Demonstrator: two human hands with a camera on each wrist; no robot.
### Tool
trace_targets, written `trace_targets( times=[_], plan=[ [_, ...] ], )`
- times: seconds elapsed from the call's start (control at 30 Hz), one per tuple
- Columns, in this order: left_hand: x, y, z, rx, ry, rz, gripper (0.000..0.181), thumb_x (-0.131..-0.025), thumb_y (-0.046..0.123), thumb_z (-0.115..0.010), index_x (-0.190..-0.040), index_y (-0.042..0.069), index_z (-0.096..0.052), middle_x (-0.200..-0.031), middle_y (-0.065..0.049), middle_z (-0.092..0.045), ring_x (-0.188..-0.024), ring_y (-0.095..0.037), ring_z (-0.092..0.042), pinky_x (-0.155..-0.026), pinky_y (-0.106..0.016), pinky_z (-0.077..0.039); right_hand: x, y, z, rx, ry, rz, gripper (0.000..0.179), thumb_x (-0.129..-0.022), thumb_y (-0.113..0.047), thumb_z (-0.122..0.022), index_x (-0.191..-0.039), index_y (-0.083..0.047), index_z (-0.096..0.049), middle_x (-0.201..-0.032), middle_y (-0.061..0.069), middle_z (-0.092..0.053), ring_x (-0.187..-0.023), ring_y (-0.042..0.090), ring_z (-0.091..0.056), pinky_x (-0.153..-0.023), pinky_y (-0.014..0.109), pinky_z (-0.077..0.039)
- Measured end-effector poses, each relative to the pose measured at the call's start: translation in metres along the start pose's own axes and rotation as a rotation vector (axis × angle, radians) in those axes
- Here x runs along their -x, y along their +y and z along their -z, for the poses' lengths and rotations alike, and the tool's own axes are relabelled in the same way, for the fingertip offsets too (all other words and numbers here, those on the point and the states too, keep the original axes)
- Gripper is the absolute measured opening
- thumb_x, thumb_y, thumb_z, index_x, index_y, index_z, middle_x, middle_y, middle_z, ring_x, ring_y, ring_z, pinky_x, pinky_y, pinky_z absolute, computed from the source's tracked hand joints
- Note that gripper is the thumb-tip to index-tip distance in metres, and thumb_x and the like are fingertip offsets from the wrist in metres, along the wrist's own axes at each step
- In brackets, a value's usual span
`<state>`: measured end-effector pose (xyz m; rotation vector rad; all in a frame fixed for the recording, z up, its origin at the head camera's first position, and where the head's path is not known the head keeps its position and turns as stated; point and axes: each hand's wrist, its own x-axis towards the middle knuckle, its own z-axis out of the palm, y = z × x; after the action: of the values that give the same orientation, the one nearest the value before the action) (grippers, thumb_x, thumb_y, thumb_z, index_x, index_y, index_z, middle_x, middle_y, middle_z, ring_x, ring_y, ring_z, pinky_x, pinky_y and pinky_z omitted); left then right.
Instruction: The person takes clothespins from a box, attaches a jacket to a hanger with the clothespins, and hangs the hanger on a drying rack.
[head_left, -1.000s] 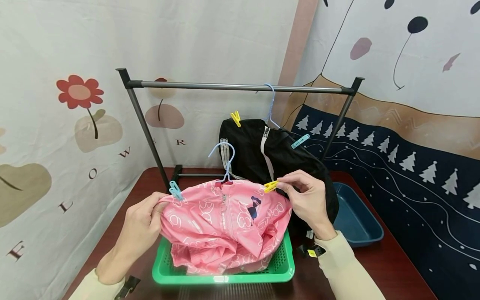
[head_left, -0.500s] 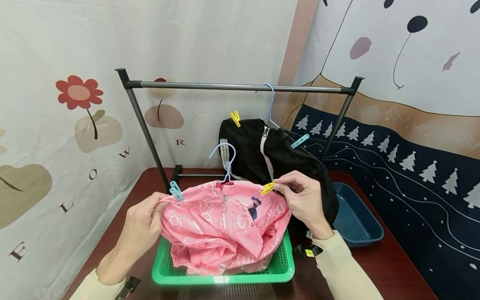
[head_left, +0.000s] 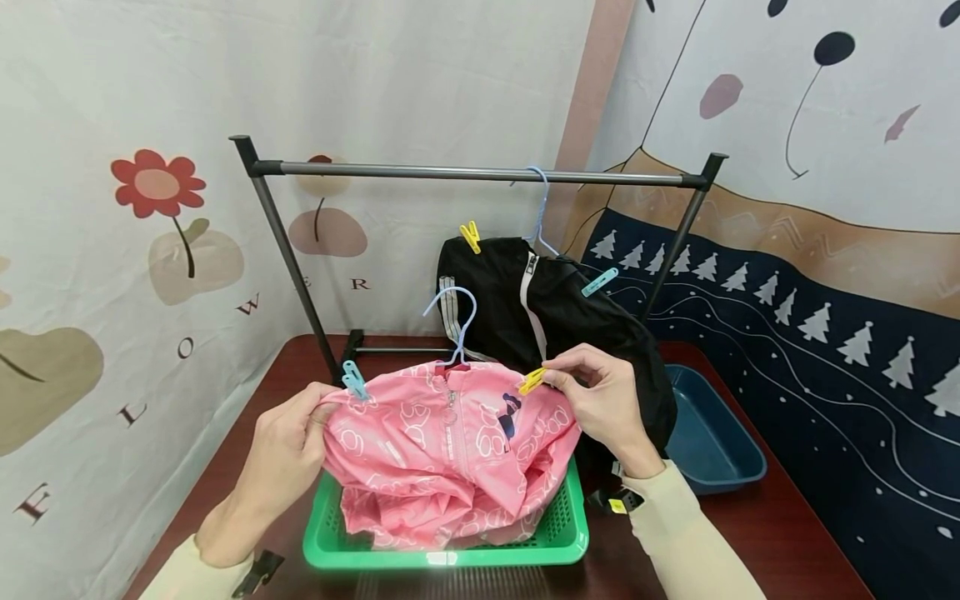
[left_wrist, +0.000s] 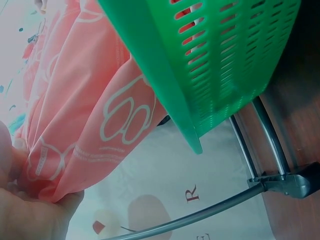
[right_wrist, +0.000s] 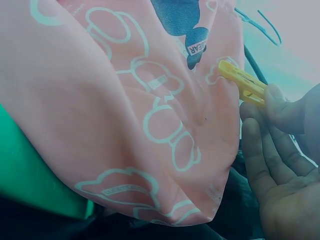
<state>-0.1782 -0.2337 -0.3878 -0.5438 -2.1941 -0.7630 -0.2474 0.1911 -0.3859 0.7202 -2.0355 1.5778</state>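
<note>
A pink zip jacket (head_left: 420, 450) with white outline prints sits on a blue hanger (head_left: 461, 329), its lower part bunched in a green basket (head_left: 446, 559). My left hand (head_left: 281, 454) pinches the jacket's shoulder at the left, right beside a light blue clothespin (head_left: 353, 380) clipped there. With thumb and fingertips my right hand (head_left: 603, 400) pinches a yellow clothespin (head_left: 532, 382) at the jacket's other shoulder. In the right wrist view the tip of that yellow clothespin (right_wrist: 242, 82) overlaps the pink cloth, and the remaining fingers (right_wrist: 272, 160) are spread below it.
Behind stands a metal clothes rack (head_left: 480, 173). A black jacket (head_left: 487, 283) hangs from it on a blue hanger (head_left: 542, 208), with a yellow clothespin (head_left: 470, 237) and a blue clothespin (head_left: 600, 282) on its shoulders. A dark blue tray (head_left: 716, 433) lies at the right.
My right hand with the yellow clothespin has shifted slightly left and down along the pink jacket's shoulder. The hanger hook has moved a little right. My left hand stays almost in place.
</note>
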Motion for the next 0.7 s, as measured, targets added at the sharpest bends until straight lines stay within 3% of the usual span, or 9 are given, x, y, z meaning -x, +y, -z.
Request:
trace_targets(
  times=[0.37,0.7],
  plan=[
    [-0.0012,-0.0006,-0.0029,0.006,0.013,-0.012,0.027,-0.095,-0.017,-0.082,-0.109,0.006,-0.079,-0.091,-0.003,-0.078,-0.072,-0.003,-0.055,-0.062,-0.016,-0.045,0.0015,-0.0001,-0.0025,0.0,-0.02,-0.064,0.019,-0.097,0.01,-0.088,-0.11,-0.004,-0.088,-0.105,0.017,-0.084,-0.095,0.005,-0.084,-0.093,0.022,-0.069],
    [-0.0017,0.0009,-0.0046,0.009,0.014,-0.007,0.026,-0.096,-0.018,-0.08,-0.108,0.005,-0.078,-0.091,-0.003,-0.079,-0.072,-0.002,-0.053,-0.062,-0.016,-0.044,0.0045,0.0036,-0.0024,0.016,-0.089,-0.131,0.017,-0.1,0.003,-0.089,-0.115,-0.004,-0.086,-0.112,0.018,-0.087,-0.1,0.009,-0.086,-0.095,0.021,-0.068]
  ],
)
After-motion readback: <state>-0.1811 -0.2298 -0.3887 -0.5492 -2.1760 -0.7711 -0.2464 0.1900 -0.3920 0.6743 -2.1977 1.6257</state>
